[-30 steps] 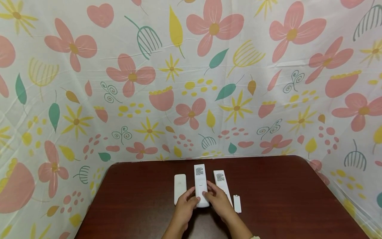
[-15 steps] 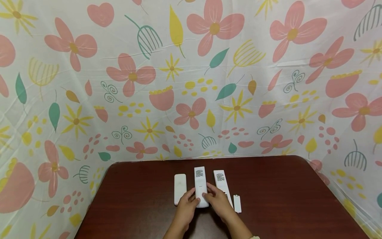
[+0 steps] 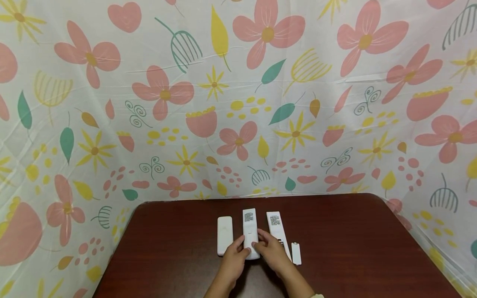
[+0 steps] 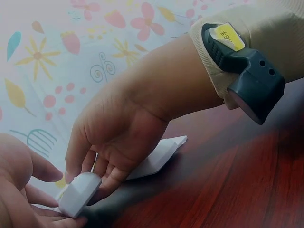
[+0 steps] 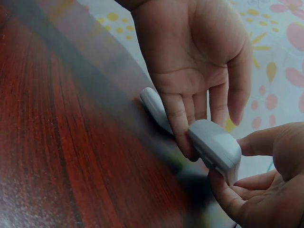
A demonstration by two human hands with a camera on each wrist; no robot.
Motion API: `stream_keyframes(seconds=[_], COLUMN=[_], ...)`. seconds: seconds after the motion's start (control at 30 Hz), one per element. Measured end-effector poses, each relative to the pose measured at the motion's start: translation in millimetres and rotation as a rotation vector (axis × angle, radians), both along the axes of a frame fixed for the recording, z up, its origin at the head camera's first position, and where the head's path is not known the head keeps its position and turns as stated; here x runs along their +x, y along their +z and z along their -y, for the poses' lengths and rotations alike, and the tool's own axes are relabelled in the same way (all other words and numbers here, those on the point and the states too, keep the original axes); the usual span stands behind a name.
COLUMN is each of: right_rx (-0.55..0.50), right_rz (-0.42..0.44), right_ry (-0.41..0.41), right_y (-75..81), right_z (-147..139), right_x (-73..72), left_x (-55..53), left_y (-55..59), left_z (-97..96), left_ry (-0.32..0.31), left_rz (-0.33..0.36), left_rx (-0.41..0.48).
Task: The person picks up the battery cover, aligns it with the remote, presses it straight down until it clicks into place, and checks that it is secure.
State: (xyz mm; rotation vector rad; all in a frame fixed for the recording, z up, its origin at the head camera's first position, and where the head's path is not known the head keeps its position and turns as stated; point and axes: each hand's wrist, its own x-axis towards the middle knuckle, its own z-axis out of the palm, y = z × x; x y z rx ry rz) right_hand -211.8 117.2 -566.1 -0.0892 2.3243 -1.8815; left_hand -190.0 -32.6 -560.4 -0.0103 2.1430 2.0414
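One floral backdrop [image 3: 238,99] of pink, yellow and green motifs fills most of the head view. Below it spreads a dark red-brown table [image 3: 365,244], whose far rounded corners appear only from the head; the wrist views bring out its wood grain. A beige sleeve [image 4: 280,33], a mere sliver in the head view, is shown clearly by the left wrist camera, covering the right forearm.

Two hands meet near the table's middle. The left hand [image 3: 233,257] grips the near part of the middle remote [image 3: 249,227] from its left side; the right hand [image 3: 275,253] pinches it from the right, thumb on the upward face, fingers against the edge. Both wrist views show the blunt near end between the hands, without the printed label [image 3: 249,217] that the head view records at the far end.

Flanking it lie the off-white left remote [image 3: 225,232], near the left hand, and the white right remote [image 3: 274,223], partly hidden behind the right hand. A dark wrist device [image 4: 254,83] is fastened at the sleeve's cuff. Smallest are a loose white cover [image 3: 296,253], just beside the right remote, and a yellow sticker [image 4: 227,38] on the device.
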Motion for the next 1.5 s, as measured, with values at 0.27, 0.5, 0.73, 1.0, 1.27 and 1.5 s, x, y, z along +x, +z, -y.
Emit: stream_keyframes(seconds=[0.27, 0.5, 0.73, 1.0, 1.27, 1.5], right_rx=[0.007, 0.000, 0.098, 0.151, 0.263, 0.343], right_rz=[0.009, -0.003, -0.021, -0.060, -0.137, -0.162], right_ry=[0.037, 0.068, 0.037, 0.033, 0.013, 0.003], right_y=[-4.5, -4.4, -2.8, -0.2, 0.3, -0.1], right_z=[-0.5, 0.9, 2.1, 2.3, 3.1, 4.6], right_x=[0.0, 1.7, 2.2, 2.3, 2.6, 4.2], left_x=[1.1, 1.2, 1.6, 1.3, 2.3, 4.1], left_y=[0.8, -0.8, -0.2, 1.4, -0.1, 0.5], left_z=[-1.3, -2.0, -1.0, -2.0, -3.1, -2.8], left_ry=[0.007, 0.006, 0.013, 0.020, -0.002, -0.025], left_rz=[-0.056, -0.066, -0.044, -0.033, -0.037, -0.052], left_rx=[-0.005, -0.006, -0.039, -0.078, -0.172, -0.153])
